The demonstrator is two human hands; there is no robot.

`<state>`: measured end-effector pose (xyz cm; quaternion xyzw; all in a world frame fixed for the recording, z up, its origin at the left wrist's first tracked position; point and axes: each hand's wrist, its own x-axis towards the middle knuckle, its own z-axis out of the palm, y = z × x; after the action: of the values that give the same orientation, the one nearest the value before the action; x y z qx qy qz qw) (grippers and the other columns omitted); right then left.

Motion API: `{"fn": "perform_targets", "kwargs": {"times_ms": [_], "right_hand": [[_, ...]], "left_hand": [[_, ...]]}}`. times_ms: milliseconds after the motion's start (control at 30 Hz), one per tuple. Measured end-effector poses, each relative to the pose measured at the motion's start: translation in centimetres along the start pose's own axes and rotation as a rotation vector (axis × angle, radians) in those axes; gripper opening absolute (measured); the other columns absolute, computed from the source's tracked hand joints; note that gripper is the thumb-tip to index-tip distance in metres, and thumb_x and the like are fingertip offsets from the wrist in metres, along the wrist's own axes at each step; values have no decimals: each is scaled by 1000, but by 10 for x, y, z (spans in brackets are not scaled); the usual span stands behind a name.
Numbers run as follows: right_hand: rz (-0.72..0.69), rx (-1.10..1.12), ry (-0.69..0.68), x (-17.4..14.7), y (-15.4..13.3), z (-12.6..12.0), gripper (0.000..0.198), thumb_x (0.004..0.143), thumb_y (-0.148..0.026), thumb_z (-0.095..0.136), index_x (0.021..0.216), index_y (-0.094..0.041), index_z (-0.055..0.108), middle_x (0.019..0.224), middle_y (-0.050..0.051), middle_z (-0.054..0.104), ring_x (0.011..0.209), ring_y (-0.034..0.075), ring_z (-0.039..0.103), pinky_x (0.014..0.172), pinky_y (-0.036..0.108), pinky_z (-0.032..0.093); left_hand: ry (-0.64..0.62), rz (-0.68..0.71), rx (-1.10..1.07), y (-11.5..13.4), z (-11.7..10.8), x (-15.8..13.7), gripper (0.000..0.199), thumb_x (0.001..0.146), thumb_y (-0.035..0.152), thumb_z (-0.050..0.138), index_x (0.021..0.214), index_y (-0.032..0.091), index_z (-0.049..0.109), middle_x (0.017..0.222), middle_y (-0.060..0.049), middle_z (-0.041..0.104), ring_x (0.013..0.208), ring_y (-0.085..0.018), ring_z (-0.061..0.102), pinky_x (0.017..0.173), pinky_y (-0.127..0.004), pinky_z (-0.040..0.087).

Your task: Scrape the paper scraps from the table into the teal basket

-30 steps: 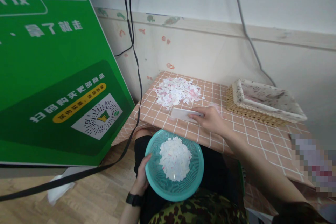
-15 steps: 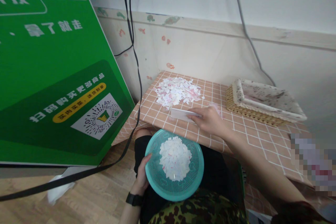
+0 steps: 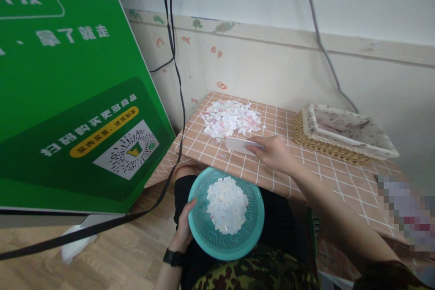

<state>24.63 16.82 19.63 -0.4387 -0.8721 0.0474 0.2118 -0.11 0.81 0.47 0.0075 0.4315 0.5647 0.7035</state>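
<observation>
On my lap rests a teal plastic basket (image 3: pixel 253 231) with slotted sides, and a heap of small white paper scraps (image 3: pixel 227 206) lies in it. My left hand (image 3: pixel 186 222) is closed on the basket's left rim. Above the table, my right hand (image 3: pixel 273 152) pinches a flat white card (image 3: pixel 239 146) by its right end, thumb and fingers on either side. The card stands on its long edge near the cloth. Just behind it spreads a pile of torn paper pieces (image 3: pixel 231 118), white with some pink.
A checked brown cloth covers the table (image 3: pixel 326 181). A lined wicker basket (image 3: pixel 343 136) stands at its right rear, against the wall. To the left rises a green printed panel (image 3: pixel 84 77). A black strap (image 3: pixel 181 99) hangs down in front of the table's left corner.
My right hand has moved slightly to the right and back with the card, which now stands more upright. The left hand and the teal basket stay in place.
</observation>
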Motion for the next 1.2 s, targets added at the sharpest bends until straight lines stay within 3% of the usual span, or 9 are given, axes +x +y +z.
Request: {"fn": "perform_targets", "kwargs": {"times_ms": [167, 400, 600, 733, 900, 1033, 1200], "right_hand": [[43, -45, 43, -3, 8, -10, 21, 83, -29, 53, 91, -20, 69, 70, 4, 69, 56, 14, 59, 53, 26, 36], [52, 103, 32, -17, 0, 6, 24, 86, -32, 49, 93, -20, 69, 72, 4, 70, 55, 14, 58, 54, 27, 40], [157, 61, 226, -37, 10, 7, 22, 84, -32, 53, 92, -20, 69, 74, 5, 70, 56, 16, 59, 54, 28, 42], [183, 81, 289, -28, 10, 9, 21, 83, -30, 54, 93, -21, 69, 78, 5, 71, 62, 17, 62, 55, 28, 43], [70, 196, 136, 14, 0, 16, 21, 85, -28, 52, 96, -21, 68, 89, 4, 71, 72, 17, 64, 62, 28, 44], [5, 123, 35, 43, -9, 19, 20, 84, -25, 51, 93, -20, 68, 82, 4, 71, 70, 17, 62, 62, 28, 41], [-71, 28, -49, 57, -13, 18, 21, 84, -24, 49, 95, -20, 67, 81, 5, 70, 71, 17, 62, 62, 28, 38]], "left_hand": [[7, 11, 2, 0, -1, 0, 19, 69, 28, 67, 75, 11, 72, 70, -7, 73, 63, -20, 65, 71, -34, 49], [-25, 10, 2, 0, 1, -1, 21, 72, 29, 64, 79, 12, 72, 75, -8, 73, 67, -21, 65, 73, -35, 49], [-15, -8, -4, 2, 3, -4, 20, 70, 28, 65, 78, 11, 72, 72, -7, 73, 63, -21, 65, 69, -35, 50], [-15, -16, 6, 2, 2, -3, 21, 72, 29, 64, 78, 10, 72, 72, -8, 73, 63, -20, 65, 70, -34, 50], [-1, 10, 27, 2, 2, -2, 22, 70, 30, 66, 78, 11, 73, 70, -7, 73, 64, -21, 65, 70, -34, 49], [21, 20, 54, 3, 3, -3, 25, 68, 33, 67, 78, 11, 73, 71, -7, 73, 63, -22, 65, 71, -37, 49], [21, 32, 66, 3, 3, -3, 24, 69, 32, 66, 78, 11, 72, 69, -7, 73, 62, -22, 65, 70, -36, 49]]}}
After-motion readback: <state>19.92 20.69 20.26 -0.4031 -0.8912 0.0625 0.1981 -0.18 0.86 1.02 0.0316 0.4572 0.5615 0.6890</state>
